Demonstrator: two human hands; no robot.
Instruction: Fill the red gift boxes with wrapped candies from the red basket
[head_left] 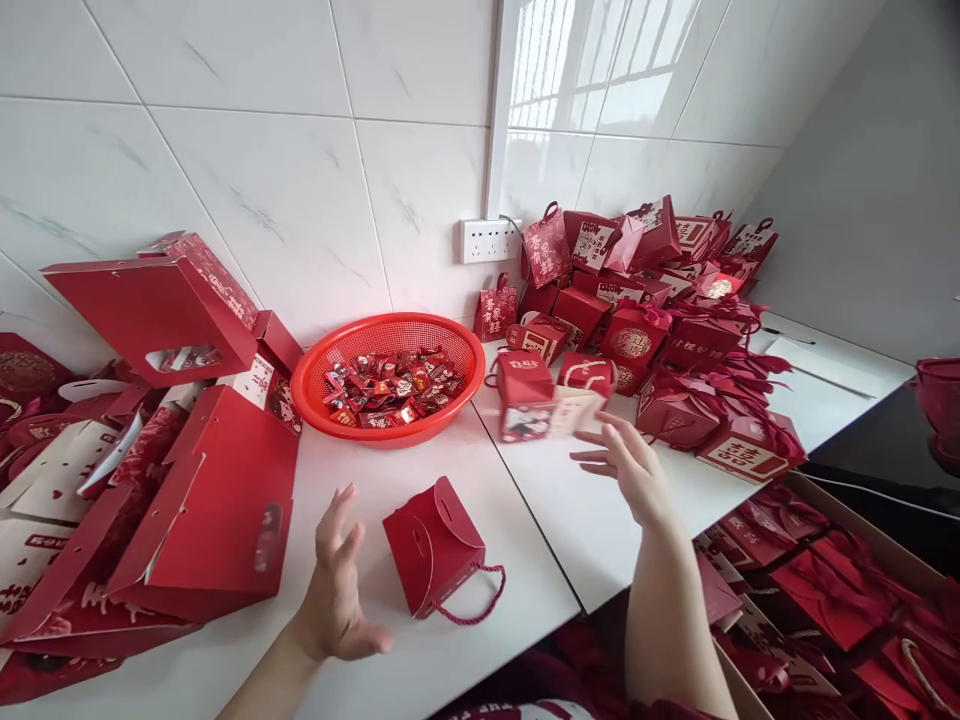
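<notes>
An open-flapped red gift box [435, 548] with a twisted cord handle lies on the white table in front of me. Just left of it is my left hand [341, 580], fingers apart and holding nothing. My right hand [622, 465] reaches over the table with its fingers spread, beside a small blurred box with a pale side [574, 412]. Whether the fingertips touch that box cannot be made out. Next to it stands a red box [523, 395], also blurred. Behind the table's middle sits a red plastic basket [300, 385] of small wrapped candies [394, 388].
Finished-looking red boxes [630, 345] are piled at the back right. Large red cartons [217, 500] and flat packaging crowd the left. A power strip [489, 241] is on the tiled wall. Below the right edge, a carton holds several red boxes [836, 590].
</notes>
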